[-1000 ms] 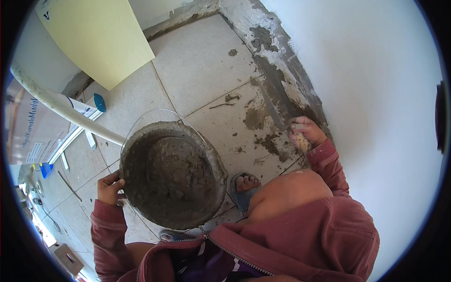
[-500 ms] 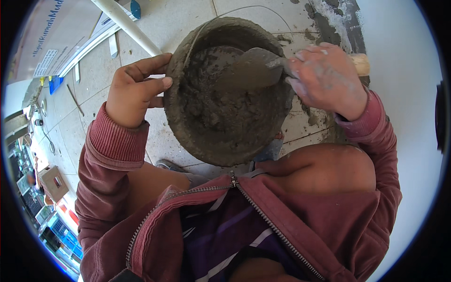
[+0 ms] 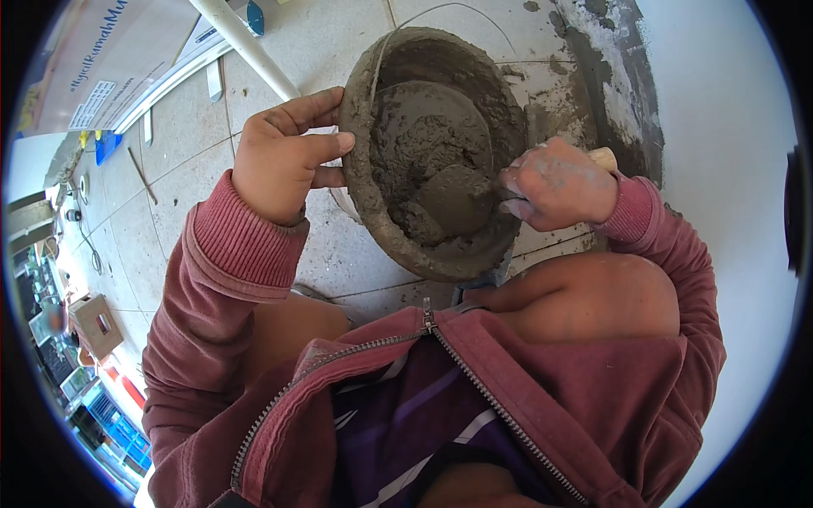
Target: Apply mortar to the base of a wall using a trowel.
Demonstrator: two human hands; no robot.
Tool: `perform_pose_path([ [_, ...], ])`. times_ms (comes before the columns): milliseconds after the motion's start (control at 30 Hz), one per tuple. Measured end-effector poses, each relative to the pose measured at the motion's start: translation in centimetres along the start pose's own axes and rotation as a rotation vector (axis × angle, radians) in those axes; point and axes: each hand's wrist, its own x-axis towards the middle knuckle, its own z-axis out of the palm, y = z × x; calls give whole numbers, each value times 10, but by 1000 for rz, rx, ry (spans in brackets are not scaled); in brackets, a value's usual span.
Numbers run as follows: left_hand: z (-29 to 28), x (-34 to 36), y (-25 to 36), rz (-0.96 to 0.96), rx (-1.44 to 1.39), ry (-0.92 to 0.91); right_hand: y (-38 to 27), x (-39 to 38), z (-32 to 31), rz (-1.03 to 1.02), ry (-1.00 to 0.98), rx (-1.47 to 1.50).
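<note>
Bucket [image 3: 373, 212] of wet grey mortar sits on the tiled floor [image 3: 339, 245], tipped toward the person, right in front of the knees. Mortar [image 3: 423, 161] only fills the lower part; inner walls are smeared, so a good share looks used, some left to scoop. White wall [image 3: 720, 110] on the right, with a rough grey mortar strip [image 3: 622, 76] along its base, patchy in spots, so the joint looks partly done, not finished. White pipe [image 3: 246, 46] lies on the tiles behind the bucket. Left hand [image 3: 279, 161] clamps the bucket rim, fingers curled over the edge, thumb outside. Right hand [image 3: 555, 182] is closed tight around a trowel handle [image 3: 603, 157], wooden end sticking out past the fist. Trowel blade [image 3: 457, 199] is down in the mortar, loaded with a lump.
</note>
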Motion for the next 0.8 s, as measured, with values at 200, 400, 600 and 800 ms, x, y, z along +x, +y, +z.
perform_pose_path([
  [200,-1,-3,2,0,-53,-60,24,-13,-17,262,-220,408],
  [400,-32,-3,-1,-75,65,81,43,-19,-22,262,-53,517],
  [600,-80,19,-30,-129,117,236,124,-36,-4,596,204,1557],
  [800,-97,26,-41,-151,101,286,142,-105,-14,745,816,1612],
])
